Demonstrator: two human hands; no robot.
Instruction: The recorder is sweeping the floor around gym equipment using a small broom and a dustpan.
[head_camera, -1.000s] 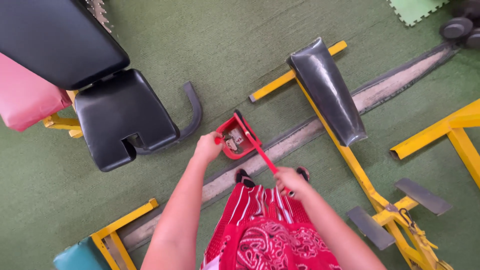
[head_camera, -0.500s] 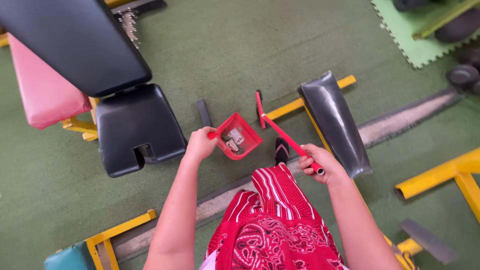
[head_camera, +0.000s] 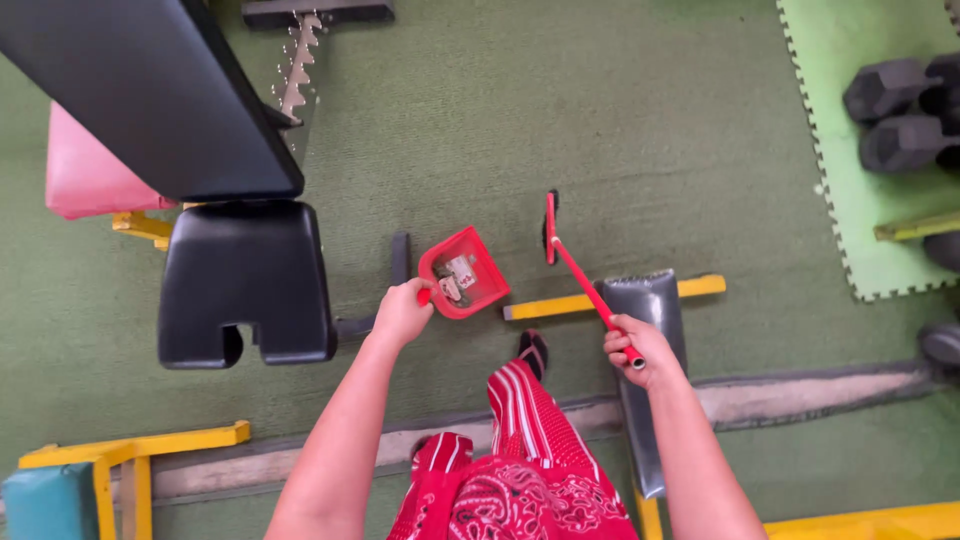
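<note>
Overhead, looking straight down at green carpet (head_camera: 600, 120) in a gym. Left hand (head_camera: 400, 312) closed around the short handle of a red dustpan (head_camera: 463, 273), fingers wrapped tight, pan held level above the floor with a few pale scraps of litter lying in its tray. Right hand (head_camera: 637, 348) fisted around the upper end of a red broom (head_camera: 585, 285), stick slanting away and to the left, head down by the carpet just right of the dustpan, the two near but not touching. Red patterned trousers (head_camera: 520, 470) at the bottom of view, one foot in a dark sandal (head_camera: 532, 352) stepped forward between the two hands. Black padded bench (head_camera: 245, 280) to the left of the dustpan, seat notched at its near edge, long backrest angled up toward the top left corner; pink pad (head_camera: 85, 170) tucked beside it. Grey pad on a yellow frame (head_camera: 640, 300) directly under the right hand. Yellow bar with a teal pad (head_camera: 45, 500) at bottom left. Lighter green foam mat (head_camera: 880, 230) at the right edge, dark dumbbells (head_camera: 890, 115) resting on it. Pale worn strip (head_camera: 800, 395) crossing the carpet behind the feet.
</note>
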